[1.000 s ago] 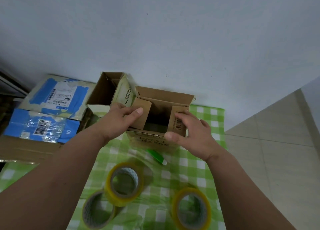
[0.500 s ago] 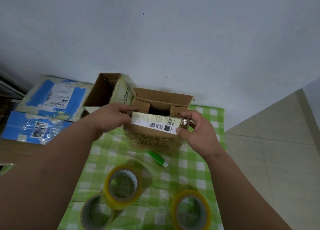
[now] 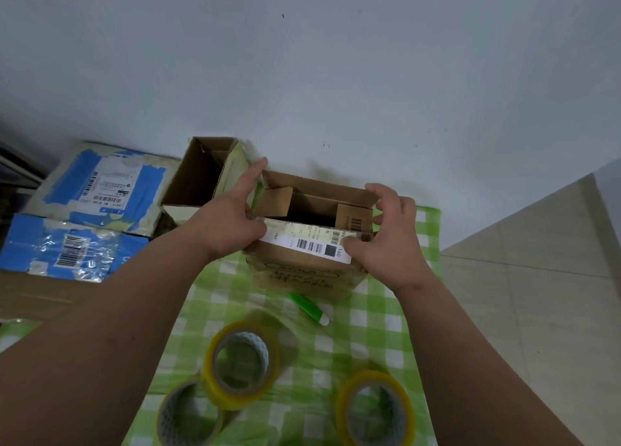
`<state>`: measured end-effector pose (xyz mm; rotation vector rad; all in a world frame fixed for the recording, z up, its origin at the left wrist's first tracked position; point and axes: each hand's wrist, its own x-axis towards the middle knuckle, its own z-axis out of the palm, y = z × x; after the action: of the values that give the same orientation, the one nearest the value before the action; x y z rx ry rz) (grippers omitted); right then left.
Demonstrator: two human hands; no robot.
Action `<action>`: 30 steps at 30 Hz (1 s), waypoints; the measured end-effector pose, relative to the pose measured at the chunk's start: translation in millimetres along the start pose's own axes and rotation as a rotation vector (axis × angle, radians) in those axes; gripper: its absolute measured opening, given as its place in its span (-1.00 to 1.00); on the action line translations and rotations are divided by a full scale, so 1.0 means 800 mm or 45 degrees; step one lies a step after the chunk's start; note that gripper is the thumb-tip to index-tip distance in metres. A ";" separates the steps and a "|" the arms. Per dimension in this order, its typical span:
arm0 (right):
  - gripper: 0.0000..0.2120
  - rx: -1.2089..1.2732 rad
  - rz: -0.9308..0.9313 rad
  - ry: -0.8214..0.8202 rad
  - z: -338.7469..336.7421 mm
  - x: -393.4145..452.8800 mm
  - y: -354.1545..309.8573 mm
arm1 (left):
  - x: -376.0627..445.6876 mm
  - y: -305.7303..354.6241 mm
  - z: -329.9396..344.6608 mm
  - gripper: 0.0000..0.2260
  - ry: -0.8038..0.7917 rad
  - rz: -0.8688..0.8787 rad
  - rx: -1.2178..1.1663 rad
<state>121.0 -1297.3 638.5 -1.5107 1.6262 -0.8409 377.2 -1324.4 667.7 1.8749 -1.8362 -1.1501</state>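
Note:
A small brown cardboard box [image 3: 302, 279] stands open on a green checked tablecloth [image 3: 379, 328]. Its near flap [image 3: 309, 244], bearing a white barcode label, is lifted and folded inward. My left hand [image 3: 228, 225] holds that flap's left end with the thumb, while its index finger stretches to the far flap [image 3: 319, 185]. On the box's right side, my right hand [image 3: 389, 240] presses its thumb on the label and curls its fingers over the far flap's right corner. Both short side flaps are folded in.
A second open carton [image 3: 201, 177] stands just left of the box. Two blue taped parcels [image 3: 97, 187] [image 3: 64, 244] lie at far left. A green marker [image 3: 307, 308] lies before the box, with three tape rolls [image 3: 242, 365] [image 3: 188, 415] [image 3: 374, 408] nearer me. Wall behind, tiled floor [image 3: 537, 277] right.
The side flaps were pushed in first, then the labelled near flap came up. Since then my fingers have spread back to the far flap.

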 end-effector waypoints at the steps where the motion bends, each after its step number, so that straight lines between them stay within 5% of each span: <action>1: -0.30 -0.013 -0.011 0.038 0.002 -0.001 0.000 | 0.001 -0.001 -0.001 -0.17 0.017 0.014 0.006; 9: -0.61 -0.173 -0.067 0.203 0.011 -0.012 0.014 | -0.010 -0.017 0.012 -0.47 0.133 0.123 0.045; 17: -0.71 -0.218 -0.078 0.200 0.014 -0.022 0.016 | -0.009 -0.023 0.018 -0.18 0.041 0.001 -0.171; 23: -0.73 -0.183 -0.024 0.160 0.015 -0.022 0.015 | -0.008 -0.021 0.023 -0.48 0.103 -0.068 -0.268; 30: -0.78 -0.055 0.049 0.200 0.026 -0.021 0.015 | -0.011 -0.024 0.048 -0.62 0.303 0.001 -0.020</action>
<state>133.3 -1279.1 618.9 -1.4690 1.7916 -0.9282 365.9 -1301.1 632.6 1.9098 -1.6922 -0.8935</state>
